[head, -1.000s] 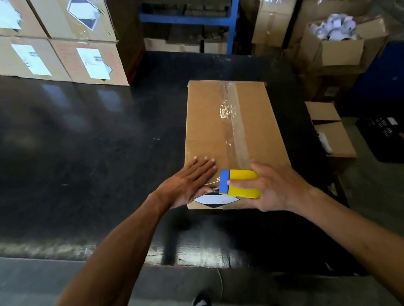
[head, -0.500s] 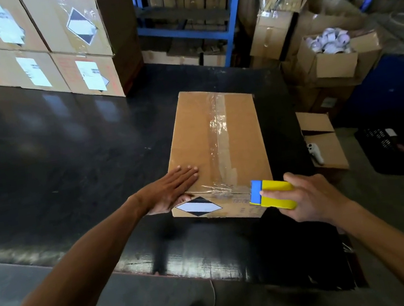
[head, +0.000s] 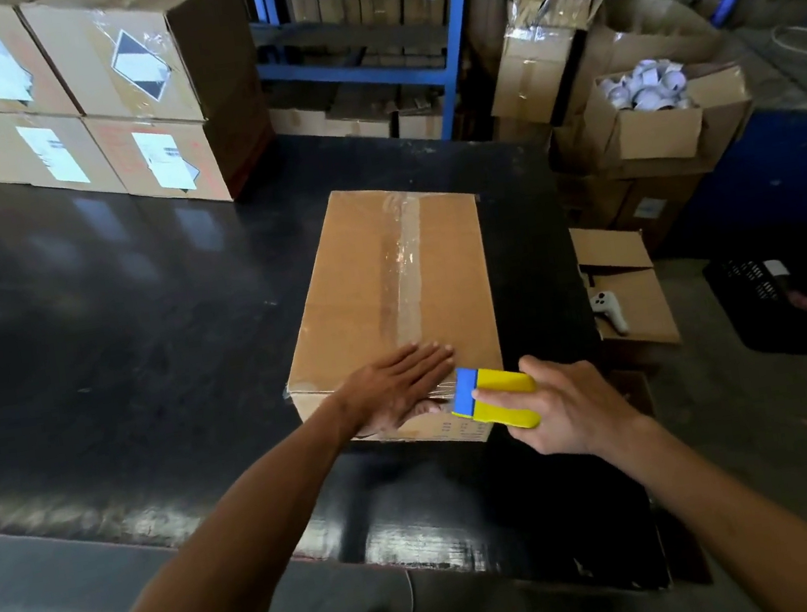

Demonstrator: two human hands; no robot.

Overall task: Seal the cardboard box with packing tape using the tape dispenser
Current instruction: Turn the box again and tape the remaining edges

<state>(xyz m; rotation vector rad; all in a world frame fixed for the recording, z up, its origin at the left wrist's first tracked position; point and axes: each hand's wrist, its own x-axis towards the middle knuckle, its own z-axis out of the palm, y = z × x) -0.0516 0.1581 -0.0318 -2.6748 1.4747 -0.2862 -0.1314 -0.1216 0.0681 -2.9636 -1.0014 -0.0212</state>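
Your left hand (head: 397, 389) lies flat, grip released, over the near edge of the cardboard box (head: 391, 307) on the bench (head: 111, 346), while your right hand (head: 568, 407) grips the tape dispenser (head: 495, 398) at the box's near corner. Pull sideways and the tape may tear crooked or wrinkle over the edge.

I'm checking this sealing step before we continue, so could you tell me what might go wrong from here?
1. The tape dispenser sits at the box's near edge beside the left hand; its cutting end could catch a finger.
2. The clear tape looks wrinkled, so the seam may bond poorly.
3. The cardboard box lies near the table's right edge; a hard pull could shift it.
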